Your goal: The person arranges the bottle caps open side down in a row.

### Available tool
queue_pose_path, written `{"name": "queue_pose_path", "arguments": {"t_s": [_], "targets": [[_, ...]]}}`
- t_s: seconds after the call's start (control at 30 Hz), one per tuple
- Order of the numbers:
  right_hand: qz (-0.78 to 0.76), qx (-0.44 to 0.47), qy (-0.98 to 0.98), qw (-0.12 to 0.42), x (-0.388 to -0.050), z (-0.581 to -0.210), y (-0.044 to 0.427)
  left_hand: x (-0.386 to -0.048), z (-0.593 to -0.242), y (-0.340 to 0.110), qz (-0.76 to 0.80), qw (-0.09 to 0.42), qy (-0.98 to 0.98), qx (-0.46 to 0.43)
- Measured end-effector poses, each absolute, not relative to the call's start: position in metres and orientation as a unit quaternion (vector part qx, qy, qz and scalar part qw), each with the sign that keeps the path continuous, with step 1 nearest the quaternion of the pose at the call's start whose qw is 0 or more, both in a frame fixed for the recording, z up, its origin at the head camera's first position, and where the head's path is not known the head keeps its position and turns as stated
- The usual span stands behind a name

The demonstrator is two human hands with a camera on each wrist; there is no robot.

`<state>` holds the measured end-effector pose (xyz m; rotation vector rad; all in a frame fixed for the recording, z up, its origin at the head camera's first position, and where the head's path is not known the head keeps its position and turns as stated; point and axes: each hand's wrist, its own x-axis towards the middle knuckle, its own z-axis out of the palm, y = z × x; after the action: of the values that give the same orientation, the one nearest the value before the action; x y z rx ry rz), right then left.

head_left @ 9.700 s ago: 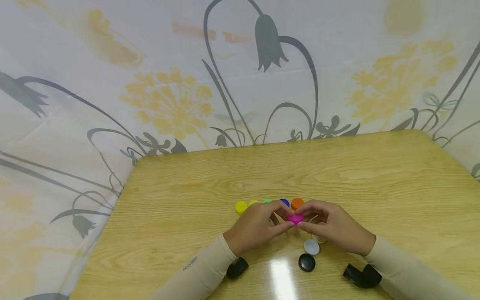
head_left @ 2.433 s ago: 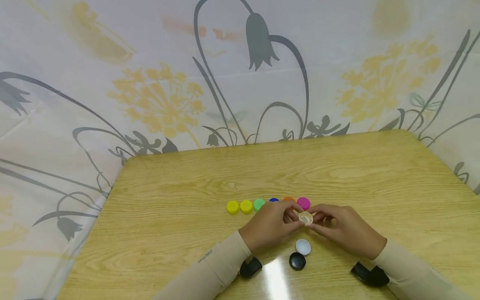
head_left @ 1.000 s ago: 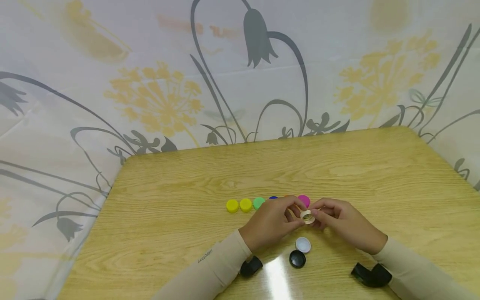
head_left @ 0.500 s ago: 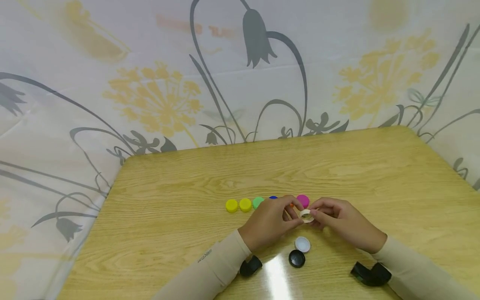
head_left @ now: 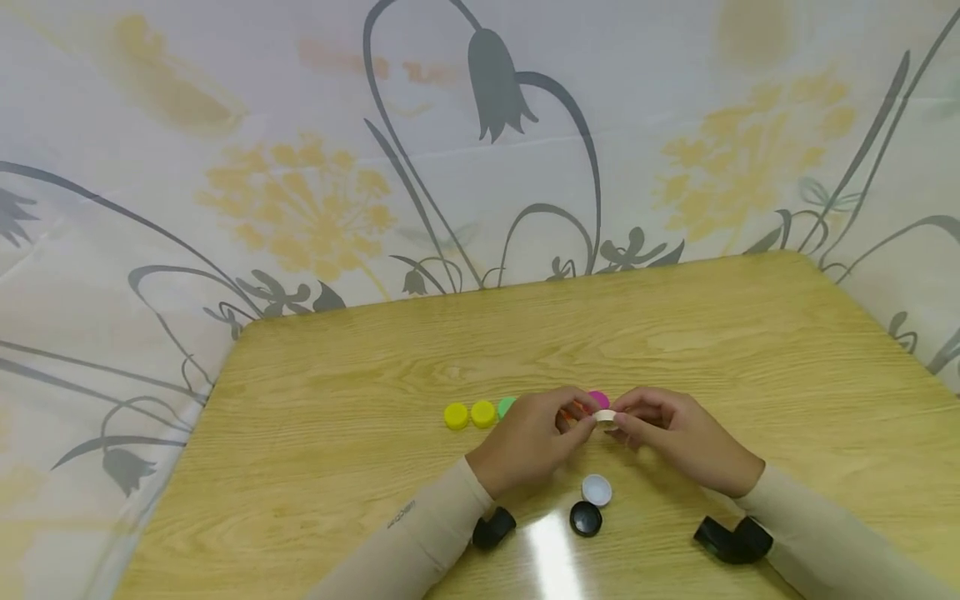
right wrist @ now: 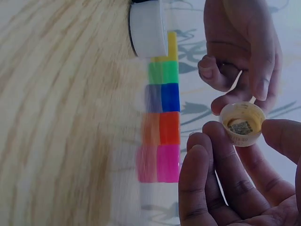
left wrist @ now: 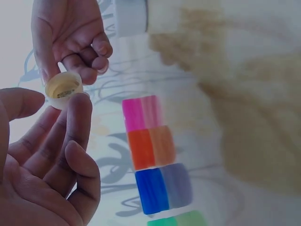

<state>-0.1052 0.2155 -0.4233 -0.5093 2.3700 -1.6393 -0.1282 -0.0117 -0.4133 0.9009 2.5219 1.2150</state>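
An off-white bottle cap [head_left: 604, 415] is pinched between the fingertips of both hands, raised above the table. The left hand [head_left: 528, 437] grips its left side, and the right hand [head_left: 682, 433] grips its right side. In the right wrist view the cap's hollow inside [right wrist: 242, 123] shows a dark printed patch. Just beyond the hands runs a row of bottle caps: two yellow ones [head_left: 456, 416], a green [head_left: 507, 407], a blue [left wrist: 151, 190], an orange [left wrist: 141, 149] and a pink [head_left: 597, 401]. From the head camera, the left hand hides the blue cap and most of the orange one.
Nearer the person, a white cap [head_left: 597, 490] and a black cap [head_left: 586, 518] lie close together on the wooden table [head_left: 337, 467]. Black wrist mounts [head_left: 733, 540] sit under both sleeves. A patterned curtain [head_left: 480, 208] hangs behind the table.
Earlier both hands held the pink cap, which now lies at the row's right end. The off-white cap was then taken up and has since been turned between the fingers, its side now facing the head camera.
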Motion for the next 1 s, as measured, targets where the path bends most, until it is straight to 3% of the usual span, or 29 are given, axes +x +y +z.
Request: {"name": "queue_pose_path", "arguments": {"t_s": [1.0], "targets": [[-0.470, -0.141, 0.871, 0.022, -0.122, -0.423, 0.234, -0.162, -0.399, 0.023, 0.305, 0.089, 0.890, 0.327]]}}
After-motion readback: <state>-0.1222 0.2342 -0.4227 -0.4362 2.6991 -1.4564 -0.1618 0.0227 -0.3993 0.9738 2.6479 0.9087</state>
